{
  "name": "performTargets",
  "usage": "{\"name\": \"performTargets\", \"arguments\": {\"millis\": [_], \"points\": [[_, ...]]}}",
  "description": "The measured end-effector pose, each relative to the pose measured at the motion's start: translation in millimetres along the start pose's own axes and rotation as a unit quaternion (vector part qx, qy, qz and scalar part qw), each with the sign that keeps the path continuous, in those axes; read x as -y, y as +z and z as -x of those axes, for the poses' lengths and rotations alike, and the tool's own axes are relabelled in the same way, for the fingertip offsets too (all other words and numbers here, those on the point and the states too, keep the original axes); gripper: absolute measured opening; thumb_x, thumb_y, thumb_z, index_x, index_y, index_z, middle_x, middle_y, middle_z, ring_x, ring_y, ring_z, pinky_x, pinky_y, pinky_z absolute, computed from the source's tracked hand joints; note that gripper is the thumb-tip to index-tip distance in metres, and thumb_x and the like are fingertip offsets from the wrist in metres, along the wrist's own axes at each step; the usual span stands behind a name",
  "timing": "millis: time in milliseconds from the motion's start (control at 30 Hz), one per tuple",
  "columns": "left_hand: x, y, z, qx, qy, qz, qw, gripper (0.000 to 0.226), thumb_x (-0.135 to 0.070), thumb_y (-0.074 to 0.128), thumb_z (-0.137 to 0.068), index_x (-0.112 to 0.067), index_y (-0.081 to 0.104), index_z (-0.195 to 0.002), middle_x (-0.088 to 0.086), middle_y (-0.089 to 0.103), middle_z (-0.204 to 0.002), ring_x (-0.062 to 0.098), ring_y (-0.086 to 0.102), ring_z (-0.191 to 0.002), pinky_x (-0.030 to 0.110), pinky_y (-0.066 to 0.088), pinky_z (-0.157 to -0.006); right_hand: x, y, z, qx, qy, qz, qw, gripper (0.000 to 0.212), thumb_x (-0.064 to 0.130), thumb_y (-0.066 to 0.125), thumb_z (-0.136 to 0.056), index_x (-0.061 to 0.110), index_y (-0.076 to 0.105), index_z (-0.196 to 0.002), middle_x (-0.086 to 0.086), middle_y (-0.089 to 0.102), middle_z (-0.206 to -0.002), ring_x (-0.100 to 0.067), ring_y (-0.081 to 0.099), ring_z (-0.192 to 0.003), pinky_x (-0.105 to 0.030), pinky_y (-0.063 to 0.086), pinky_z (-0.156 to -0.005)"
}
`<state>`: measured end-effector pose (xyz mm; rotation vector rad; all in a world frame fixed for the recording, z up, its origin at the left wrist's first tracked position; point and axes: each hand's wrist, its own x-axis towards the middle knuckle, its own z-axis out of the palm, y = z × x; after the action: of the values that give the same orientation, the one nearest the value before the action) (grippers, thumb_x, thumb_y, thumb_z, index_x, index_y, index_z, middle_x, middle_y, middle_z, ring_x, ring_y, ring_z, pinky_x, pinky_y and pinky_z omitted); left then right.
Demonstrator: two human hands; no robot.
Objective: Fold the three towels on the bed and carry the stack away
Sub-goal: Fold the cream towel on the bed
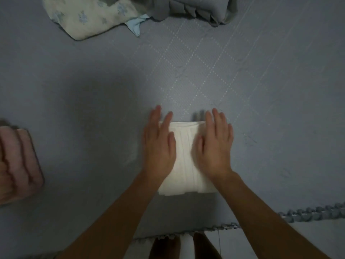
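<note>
Both hands are pressing flat, fingers straight, gripping nothing: the left hand (159,144) and right hand (214,146) are lying on the folded white towel (184,165), directly beneath them on the bed (261,90), long axis running toward the person. The folded pink towels (16,165) are lying well apart, nearer the left hand.

A floral pillow (89,15) and rumpled grey blanket (196,10) lie at the far edge.

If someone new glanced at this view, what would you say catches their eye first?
Most striking is the bright white folded towel in the middle of the grey-blue bed cover, with the left hand and right hand lying flat on it. Next, a pink folded towel sits at the left edge, and a floral cloth lies at the top left.
</note>
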<state>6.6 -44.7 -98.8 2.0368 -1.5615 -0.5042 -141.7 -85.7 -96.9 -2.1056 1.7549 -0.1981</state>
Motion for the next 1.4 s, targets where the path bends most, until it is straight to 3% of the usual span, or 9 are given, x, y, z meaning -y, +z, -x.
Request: {"name": "performTargets", "arguments": {"millis": [200,400,533,633,767,900,1000,1200,1400], "points": [[29,27,43,0.232,0.047,-0.189,0.953,0.06,-0.044,0.017,-0.101,-0.027,0.002,-0.156,0.005,-0.002,-0.166,0.025,0.0,-0.153,0.056,0.011,-0.12,-33,29,34,0.149,-0.187,0.139,0.961,0.066,0.038,0.031,-0.1,0.008,0.012,-0.156,-0.011,0.006,-0.164,-0.027,0.003,-0.151,-0.054,0.01,-0.12],[23,25,12,0.174,-0.089,-0.156,0.968,0.061,-0.047,0.026,-0.098,-0.021,0.025,-0.153,0.006,0.03,-0.159,0.03,0.027,-0.145,0.044,0.018,-0.117,-40,25,15,0.126,-0.01,0.052,0.991,0.073,0.041,0.03,-0.096,0.009,0.002,-0.156,-0.008,0.003,-0.165,-0.028,0.002,-0.151,-0.047,0.004,-0.121],[5,4,-23,0.227,-0.074,-0.161,0.958,0.068,-0.039,0.061,-0.081,-0.025,0.041,-0.144,0.003,0.046,-0.144,0.026,0.037,-0.135,0.042,0.02,-0.112,-60,-6,37,0.122,0.156,-0.067,0.978,0.056,0.045,0.046,-0.093,0.013,0.043,-0.139,-0.012,0.048,-0.141,-0.03,0.048,-0.125,-0.045,0.038,-0.104],[-10,1,-37,0.355,0.002,-0.139,0.924,0.086,-0.031,0.065,-0.078,-0.023,0.023,-0.152,0.004,0.033,-0.155,0.024,0.028,-0.144,0.045,0.014,-0.116,-72,-23,78,0.145,0.363,-0.275,0.878,0.048,0.061,0.041,-0.093,0.02,0.062,-0.106,-0.009,0.068,-0.109,-0.018,0.063,-0.089,-0.031,0.047,-0.074],[-17,2,-42,0.4,-0.099,-0.165,0.896,0.084,-0.059,0.065,-0.078,-0.023,0.034,-0.147,0.008,0.043,-0.149,0.028,0.039,-0.138,0.047,0.02,-0.111,-66,-20,111,0.262,0.508,-0.431,0.698,0.059,0.068,0.046,-0.087,0.014,0.07,-0.094,-0.018,0.074,-0.081,-0.03,0.064,-0.072,-0.032,0.047,-0.061],[20,-25,7,0.311,-0.287,-0.027,0.906,0.067,-0.06,0.065,-0.078,-0.023,0.055,-0.133,0.006,0.059,-0.137,0.028,0.054,-0.125,0.043,0.038,-0.107,-59,-14,76,0.211,0.416,-0.441,0.767,0.039,0.047,0.074,-0.077,0.015,0.07,-0.098,-0.011,0.075,-0.098,-0.03,0.07,-0.092,-0.047,0.059,-0.082],[51,-49,78,0.194,-0.448,0.268,0.831,0.03,-0.036,0.075,-0.082,-0.017,0.072,-0.105,0.0,0.078,-0.099,0.031,0.071,-0.098,0.033,0.059,-0.071,-34,-8,35,0.176,0.327,-0.427,0.825,0.032,0.038,0.075,-0.078,0.012,0.07,-0.096,-0.009,0.074,-0.095,-0.027,0.069,-0.09,-0.046,0.057,-0.085],[57,-54,120,0.035,-0.494,0.386,0.778,0.038,-0.044,0.072,-0.083,-0.019,0.068,-0.111,-0.006,0.077,-0.092,0.014,0.074,-0.084,0.025,0.058,-0.061,7,13,50,0.313,0.233,-0.334,0.858,0.029,0.048,0.071,-0.081,0.028,0.065,-0.1,0.01,0.069,-0.091,-0.015,0.068,-0.088,-0.035,0.055,-0.083],[66,-82,108,0.136,-0.565,0.561,0.59,0.041,-0.036,0.07,-0.084,-0.007,0.073,-0.112,0.017,0.074,-0.109,0.03,0.072,-0.098,0.04,0.059,-0.084,47,-5,57,0.24,0.253,-0.322,0.88,0.029,0.051,0.069,-0.081,0.025,0.066,-0.093,0.006,0.071,-0.093,-0.018,0.068,-0.086,-0.038,0.055,-0.081]]}}
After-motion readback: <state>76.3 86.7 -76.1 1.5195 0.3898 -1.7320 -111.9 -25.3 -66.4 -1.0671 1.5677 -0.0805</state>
